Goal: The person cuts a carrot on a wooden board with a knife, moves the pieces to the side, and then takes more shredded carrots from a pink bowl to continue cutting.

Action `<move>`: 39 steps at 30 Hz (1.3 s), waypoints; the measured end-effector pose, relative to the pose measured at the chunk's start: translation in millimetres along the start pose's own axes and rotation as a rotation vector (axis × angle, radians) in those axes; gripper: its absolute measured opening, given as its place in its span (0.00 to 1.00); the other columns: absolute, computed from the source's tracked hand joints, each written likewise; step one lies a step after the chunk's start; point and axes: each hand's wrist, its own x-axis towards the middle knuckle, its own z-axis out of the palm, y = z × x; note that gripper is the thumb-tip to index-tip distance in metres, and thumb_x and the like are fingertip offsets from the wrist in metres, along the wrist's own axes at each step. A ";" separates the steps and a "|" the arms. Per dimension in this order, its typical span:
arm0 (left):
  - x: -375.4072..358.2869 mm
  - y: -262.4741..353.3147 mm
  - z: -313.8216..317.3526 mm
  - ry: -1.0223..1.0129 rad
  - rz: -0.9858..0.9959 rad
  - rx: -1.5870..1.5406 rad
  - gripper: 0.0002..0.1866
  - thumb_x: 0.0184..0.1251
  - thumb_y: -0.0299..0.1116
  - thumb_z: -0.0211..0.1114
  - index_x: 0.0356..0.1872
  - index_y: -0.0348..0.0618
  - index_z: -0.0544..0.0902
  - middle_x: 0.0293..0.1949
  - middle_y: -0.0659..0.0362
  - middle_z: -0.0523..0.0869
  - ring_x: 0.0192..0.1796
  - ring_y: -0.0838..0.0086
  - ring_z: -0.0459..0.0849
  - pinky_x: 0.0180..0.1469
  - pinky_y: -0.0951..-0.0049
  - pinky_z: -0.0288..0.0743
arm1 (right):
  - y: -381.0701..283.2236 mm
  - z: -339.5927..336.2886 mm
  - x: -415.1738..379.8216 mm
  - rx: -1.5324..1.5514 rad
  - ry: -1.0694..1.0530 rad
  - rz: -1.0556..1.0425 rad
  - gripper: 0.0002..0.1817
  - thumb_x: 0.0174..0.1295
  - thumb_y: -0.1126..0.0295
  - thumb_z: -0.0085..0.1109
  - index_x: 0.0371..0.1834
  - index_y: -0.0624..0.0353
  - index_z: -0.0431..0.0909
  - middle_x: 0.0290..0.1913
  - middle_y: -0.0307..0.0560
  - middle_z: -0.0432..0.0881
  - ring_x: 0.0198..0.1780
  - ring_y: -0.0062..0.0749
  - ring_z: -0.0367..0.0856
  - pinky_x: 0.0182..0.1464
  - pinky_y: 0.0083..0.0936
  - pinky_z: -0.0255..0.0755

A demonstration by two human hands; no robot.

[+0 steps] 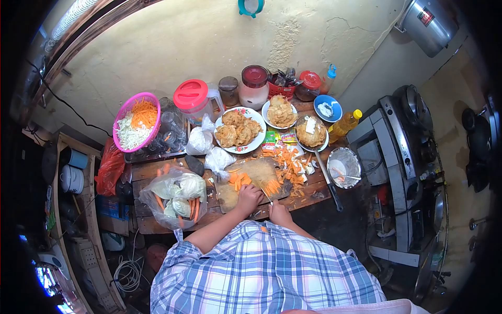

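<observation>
My left hand (pixel 250 197) is closed, fingers curled down on a piece of carrot that they mostly cover, on the wooden cutting board (pixel 228 201). Gripped in my right hand (pixel 281 213) is a knife (pixel 266 195), its thin blade pointing away from me, close beside the left fingers. Thin carrot strips (pixel 272 187) lie just right of the blade. Thicker carrot pieces (pixel 239 180) rest on the board beyond my left hand. Peelings and scraps (pixel 295 166) are heaped at the board's right side.
A plastic bag (pixel 149 194) of cabbage and carrots stands left. Behind are plates of fried food (pixel 239 128), a pink basin (pixel 118 112) of shredded vegetables and a pink-lidded pitcher (pixel 191 93). A black-handled spatula (pixel 330 184), an oil bottle (pixel 345 123) and a whitish bowl (pixel 344 157) sit right, near the stove (pixel 400 141).
</observation>
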 end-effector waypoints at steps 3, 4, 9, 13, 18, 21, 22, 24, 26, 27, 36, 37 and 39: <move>1.3 1.5 -2.1 0.022 0.007 -0.009 0.04 0.48 0.34 0.69 0.24 0.47 0.85 0.29 0.66 0.84 0.36 0.73 0.78 0.43 0.67 0.66 | 0.7 3.3 9.6 -0.014 -0.013 -0.048 0.16 0.66 0.61 0.48 0.40 0.67 0.70 0.32 0.70 0.81 0.38 0.66 0.80 0.41 0.55 0.73; 1.5 1.6 -2.3 0.027 0.007 -0.008 0.04 0.48 0.34 0.69 0.24 0.47 0.85 0.29 0.66 0.84 0.36 0.73 0.78 0.43 0.67 0.66 | 0.3 3.4 9.1 -0.011 -0.010 -0.048 0.16 0.66 0.61 0.48 0.40 0.67 0.70 0.32 0.70 0.81 0.38 0.66 0.80 0.41 0.55 0.73; 5.7 -0.9 -5.2 0.035 0.017 0.005 0.04 0.48 0.34 0.69 0.24 0.47 0.84 0.30 0.66 0.83 0.37 0.72 0.78 0.43 0.67 0.66 | -4.3 -11.6 -0.7 -0.031 0.034 -0.008 0.15 0.66 0.60 0.49 0.41 0.64 0.71 0.31 0.67 0.81 0.35 0.64 0.81 0.38 0.55 0.73; 12.7 -3.5 -12.3 -0.046 -0.106 0.010 0.09 0.48 0.36 0.70 0.29 0.46 0.84 0.31 0.63 0.82 0.40 0.69 0.77 0.44 0.65 0.66 | -2.6 -35.2 -7.0 -0.117 0.121 -0.067 0.15 0.66 0.60 0.49 0.40 0.62 0.72 0.28 0.65 0.81 0.32 0.61 0.81 0.35 0.54 0.72; 15.4 9.5 -19.7 0.009 -0.052 -0.024 0.21 0.52 0.47 0.68 0.47 0.50 0.81 0.48 0.55 0.79 0.52 0.61 0.74 0.56 0.54 0.64 | 10.5 -37.8 -5.3 -0.206 0.408 -0.285 0.11 0.60 0.63 0.57 0.34 0.60 0.78 0.27 0.56 0.80 0.31 0.53 0.80 0.35 0.44 0.73; 19.3 19.6 -16.8 -0.159 0.236 0.030 0.30 0.57 0.60 0.61 0.60 0.62 0.75 0.64 0.51 0.67 0.66 0.52 0.63 0.66 0.37 0.47 | 6.4 -42.8 -9.3 -0.175 0.480 -0.306 0.10 0.56 0.65 0.61 0.34 0.60 0.80 0.29 0.55 0.81 0.33 0.50 0.80 0.36 0.42 0.73; 18.1 18.8 -12.6 -0.200 0.221 0.043 0.31 0.57 0.64 0.56 0.62 0.68 0.73 0.67 0.51 0.63 0.70 0.52 0.57 0.66 0.31 0.38 | 5.9 -46.4 -11.7 -0.177 0.482 -0.306 0.10 0.56 0.65 0.61 0.34 0.60 0.80 0.29 0.55 0.81 0.33 0.50 0.80 0.36 0.42 0.73; 16.8 15.3 -4.7 -0.240 0.206 0.055 0.32 0.58 0.68 0.52 0.64 0.73 0.71 0.70 0.52 0.59 0.73 0.51 0.51 0.65 0.25 0.29 | 8.9 -55.3 -18.6 -0.186 0.462 -0.288 0.10 0.55 0.65 0.62 0.34 0.61 0.81 0.29 0.55 0.81 0.33 0.50 0.80 0.36 0.42 0.73; 15.9 10.4 -2.5 -0.309 0.141 0.086 0.34 0.57 0.69 0.52 0.64 0.70 0.71 0.72 0.52 0.56 0.74 0.50 0.48 0.63 0.22 0.27 | 18.1 -57.4 -26.5 -0.184 0.473 -0.262 0.10 0.54 0.65 0.63 0.33 0.60 0.81 0.29 0.55 0.81 0.33 0.50 0.80 0.36 0.42 0.73; 14.8 7.5 -2.1 -0.310 0.141 0.087 0.34 0.57 0.69 0.52 0.64 0.70 0.71 0.72 0.52 0.56 0.74 0.50 0.48 0.63 0.22 0.27 | 22.5 -59.1 -30.3 -0.180 0.480 -0.237 0.10 0.54 0.65 0.63 0.32 0.60 0.81 0.29 0.54 0.81 0.33 0.50 0.80 0.37 0.42 0.73; 21.4 -0.6 -17.1 -0.238 -0.026 -0.010 0.30 0.59 0.55 0.59 0.60 0.50 0.74 0.67 0.52 0.64 0.72 0.57 0.56 0.67 0.29 0.35 | 37.7 -65.7 -33.5 0.018 0.295 0.172 0.17 0.64 0.58 0.51 0.34 0.63 0.79 0.31 0.64 0.81 0.36 0.59 0.81 0.38 0.49 0.73; 23.8 -2.5 -19.6 -0.172 -0.066 -0.018 0.25 0.58 0.46 0.60 0.57 0.48 0.75 0.63 0.52 0.68 0.69 0.58 0.61 0.67 0.34 0.41 | 36.6 -61.8 -29.2 0.025 0.291 0.171 0.18 0.65 0.58 0.50 0.34 0.63 0.79 0.30 0.65 0.81 0.36 0.60 0.81 0.39 0.49 0.73; 27.3 -8.6 -27.0 -0.105 -0.107 -0.023 0.21 0.57 0.36 0.61 0.54 0.46 0.76 0.59 0.51 0.73 0.66 0.59 0.66 0.68 0.40 0.47 | 35.3 -54.2 -25.9 0.034 0.286 0.166 0.18 0.65 0.57 0.49 0.34 0.63 0.79 0.30 0.66 0.81 0.36 0.61 0.80 0.39 0.50 0.73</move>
